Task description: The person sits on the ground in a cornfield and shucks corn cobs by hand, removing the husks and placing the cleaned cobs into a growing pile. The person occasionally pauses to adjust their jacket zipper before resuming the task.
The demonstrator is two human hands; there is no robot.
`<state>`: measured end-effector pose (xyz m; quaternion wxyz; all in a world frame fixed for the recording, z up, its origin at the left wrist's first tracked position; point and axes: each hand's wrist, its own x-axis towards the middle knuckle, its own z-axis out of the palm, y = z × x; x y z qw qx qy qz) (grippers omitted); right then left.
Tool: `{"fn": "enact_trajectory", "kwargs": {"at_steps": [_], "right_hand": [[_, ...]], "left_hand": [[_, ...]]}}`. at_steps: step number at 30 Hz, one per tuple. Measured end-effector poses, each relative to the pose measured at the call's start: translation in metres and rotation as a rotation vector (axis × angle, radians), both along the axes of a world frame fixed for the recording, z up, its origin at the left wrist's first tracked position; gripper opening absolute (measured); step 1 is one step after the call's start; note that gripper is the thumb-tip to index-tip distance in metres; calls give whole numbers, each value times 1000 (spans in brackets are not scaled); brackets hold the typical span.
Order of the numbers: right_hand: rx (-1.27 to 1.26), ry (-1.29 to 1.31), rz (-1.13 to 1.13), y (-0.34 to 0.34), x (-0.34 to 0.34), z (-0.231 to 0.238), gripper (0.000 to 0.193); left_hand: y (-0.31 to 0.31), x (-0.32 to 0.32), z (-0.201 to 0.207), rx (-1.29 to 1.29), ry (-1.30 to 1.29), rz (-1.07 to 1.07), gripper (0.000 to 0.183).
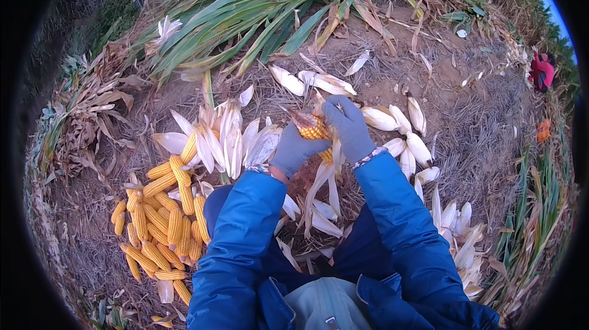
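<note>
Both my hands wear grey gloves and meet in front of my knees on one ear of corn. My left hand is wrapped round its lower part, with yellow kernels bare above the fingers. At its tip some brownish silk and husk still cling. My right hand is closed on the husk at the ear's right side, and strips of it hang down between my forearms. The right fingertips are partly hidden behind the glove's back.
Husked yellow ears lie piled at my left. Unhusked ears lie to the right, with more ahead. Loose pale husks cover the ground beside my left hand. Cut green stalks lie beyond. A person in red is far right.
</note>
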<state>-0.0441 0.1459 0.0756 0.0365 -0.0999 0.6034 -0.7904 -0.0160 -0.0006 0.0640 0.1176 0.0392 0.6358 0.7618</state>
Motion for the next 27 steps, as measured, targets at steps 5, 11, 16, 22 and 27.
{"fn": "enact_trajectory", "kwargs": {"at_steps": [5, 11, 16, 22, 27], "right_hand": [[507, 468, -96, -11, 5, 1, 17], [615, 549, -309, -17, 5, -7, 13], [-80, 175, -310, 7, -21, -26, 8], [-784, -264, -214, 25, -21, 1, 11], [-846, -47, -454, 49, -38, 8, 8]], "left_hand": [[-1, -1, -14, -218, 168, 127, 50], [4, -1, -16, -466, 213, 279, 55], [-4, -2, -16, 59, 29, 108, 51], [-21, -3, -2, 304, -343, -65, 60], [-40, 2, 10, 261, -142, -360, 59]]}}
